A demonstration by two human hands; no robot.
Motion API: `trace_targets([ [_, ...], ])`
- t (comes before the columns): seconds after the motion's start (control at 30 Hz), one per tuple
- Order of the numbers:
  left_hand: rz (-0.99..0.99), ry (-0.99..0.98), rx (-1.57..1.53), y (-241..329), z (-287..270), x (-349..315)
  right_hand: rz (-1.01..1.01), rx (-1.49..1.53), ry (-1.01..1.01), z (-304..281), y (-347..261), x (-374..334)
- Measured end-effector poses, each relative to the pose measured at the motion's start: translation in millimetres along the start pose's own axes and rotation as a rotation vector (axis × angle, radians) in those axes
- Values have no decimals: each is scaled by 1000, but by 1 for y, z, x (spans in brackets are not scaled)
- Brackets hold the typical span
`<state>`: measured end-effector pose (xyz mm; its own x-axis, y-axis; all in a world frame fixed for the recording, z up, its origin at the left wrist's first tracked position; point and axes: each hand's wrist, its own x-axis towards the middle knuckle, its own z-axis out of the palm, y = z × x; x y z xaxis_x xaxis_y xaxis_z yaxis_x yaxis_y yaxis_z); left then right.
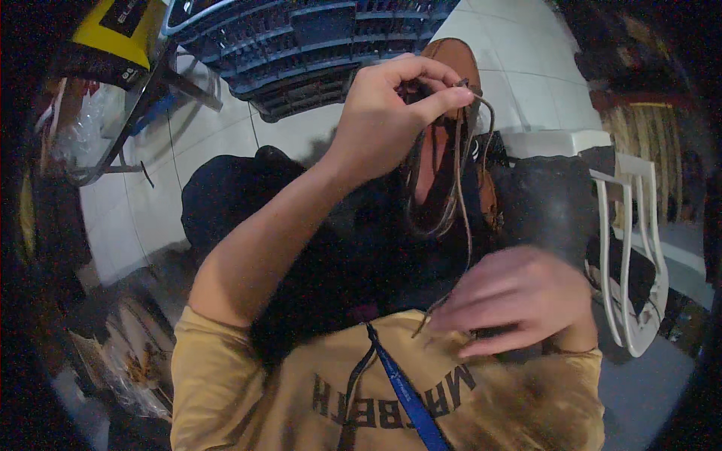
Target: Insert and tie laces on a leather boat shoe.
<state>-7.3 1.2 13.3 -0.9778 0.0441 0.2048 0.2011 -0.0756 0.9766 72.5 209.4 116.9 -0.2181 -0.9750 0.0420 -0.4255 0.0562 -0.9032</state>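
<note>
A brown shoe [453, 54] with a reddish insole rests in front of me, toe pointing away. My left hand [398, 101] is at its upper front, thumb and fingers pinched on a thin brown shoelace [460, 188] near the eyelets. From there the lace hangs in loose loops over the shoe opening. One long length runs down to my right hand [519, 301], close to my chest. That hand is blurred; its fingers appear closed on the lace, with the loose tip sticking out on the left. My left hand hides part of the shoe's lacing.
Blue and black plastic crates [301, 52] stand beyond the shoe on a tiled floor. A white plastic chair [632, 248] is at the right. A yellow and black box [113, 37] sits at the far left beside a dark metal frame [124, 143]. A blue lanyard [406, 391] hangs from my neck.
</note>
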Motion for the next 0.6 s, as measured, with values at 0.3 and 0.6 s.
trace_targets([
  [0.3, 36, 3, 48, 4, -4, -2, 312, -465, 849, -77, 62, 30],
  [0.6, 308, 24, 145, -15, -6, 1, 197, -531, 867, -56, 77, 35],
])
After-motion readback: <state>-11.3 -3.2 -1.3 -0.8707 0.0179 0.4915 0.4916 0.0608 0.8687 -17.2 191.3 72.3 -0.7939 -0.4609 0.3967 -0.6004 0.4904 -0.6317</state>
